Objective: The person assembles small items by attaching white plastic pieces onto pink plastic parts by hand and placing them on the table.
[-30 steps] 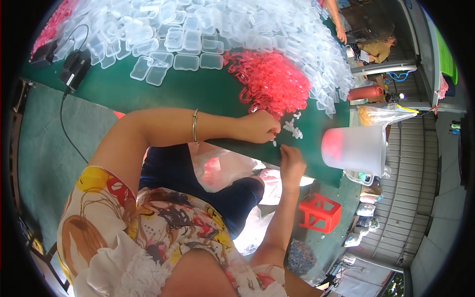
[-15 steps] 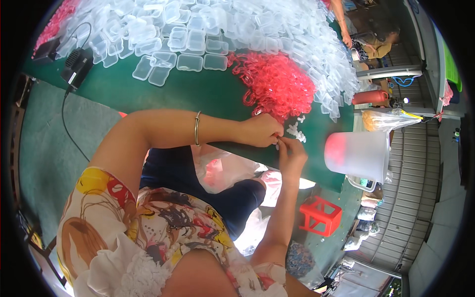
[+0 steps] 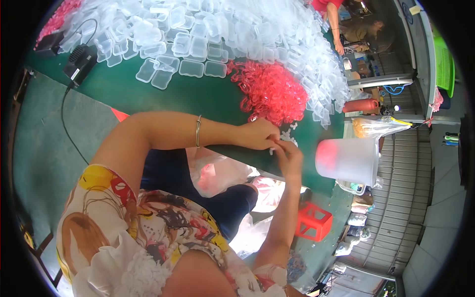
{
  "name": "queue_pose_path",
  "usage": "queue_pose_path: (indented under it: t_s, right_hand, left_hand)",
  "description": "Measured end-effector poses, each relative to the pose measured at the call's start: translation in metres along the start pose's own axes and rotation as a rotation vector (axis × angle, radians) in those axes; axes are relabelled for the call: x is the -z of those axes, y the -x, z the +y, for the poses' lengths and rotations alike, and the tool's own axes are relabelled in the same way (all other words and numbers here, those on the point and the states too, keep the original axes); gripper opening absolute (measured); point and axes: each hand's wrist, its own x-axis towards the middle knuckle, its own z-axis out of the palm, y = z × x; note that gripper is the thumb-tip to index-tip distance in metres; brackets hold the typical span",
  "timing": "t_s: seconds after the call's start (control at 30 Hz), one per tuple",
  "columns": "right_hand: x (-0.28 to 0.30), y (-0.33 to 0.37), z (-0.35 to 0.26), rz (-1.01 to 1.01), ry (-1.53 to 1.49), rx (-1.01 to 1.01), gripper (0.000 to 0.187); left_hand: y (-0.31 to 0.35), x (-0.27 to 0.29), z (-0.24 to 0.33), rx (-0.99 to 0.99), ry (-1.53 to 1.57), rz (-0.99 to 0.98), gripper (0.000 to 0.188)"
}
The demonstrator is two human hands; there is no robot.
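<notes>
My left hand [image 3: 258,134], with a bangle on its wrist, and my right hand [image 3: 289,157] meet fingertip to fingertip over the green table's near edge. Both are closed in a pinch. A reddish bit seems to show between the fingertips, and a small white piece [image 3: 271,151] pokes out below them; how they are held is too small to make out. Just beyond my hands lies a heap of pinkish-red plastic loops [image 3: 272,91]. Several small white pieces [image 3: 288,136] are scattered on the table between that heap and my right hand.
Translucent plastic cases [image 3: 191,68] cover the green table's [image 3: 198,96] far side. A black corded device [image 3: 80,64] sits at left. To the right are a whitish bucket [image 3: 349,161], a bag [image 3: 378,127] and a red stool [image 3: 314,221]. Another person's hand [image 3: 338,47] shows at far right.
My hands stay pinched together, with the right hand slightly higher and further left. The view has shifted a little, and more of the other person's red sleeve shows.
</notes>
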Motion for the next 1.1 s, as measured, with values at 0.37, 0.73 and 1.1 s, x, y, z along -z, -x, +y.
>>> queue_pose_path:
  t_s: [0.37,0.73,1.1]
  right_hand:
    - [-0.031,-0.018,0.016,0.235,0.272,-0.011,0.009]
    - [-0.022,-0.004,0.013,0.309,0.109,-0.119,0.01]
    - [0.011,-0.001,-0.009,0.137,-0.552,-0.321,0.008]
  left_hand:
    - [-0.013,0.014,0.015,0.226,0.892,0.096,0.023]
    - [-0.017,0.018,0.004,0.489,1.466,-0.101,0.022]
    - [-0.011,0.017,0.014,0.268,0.759,-0.067,0.037]
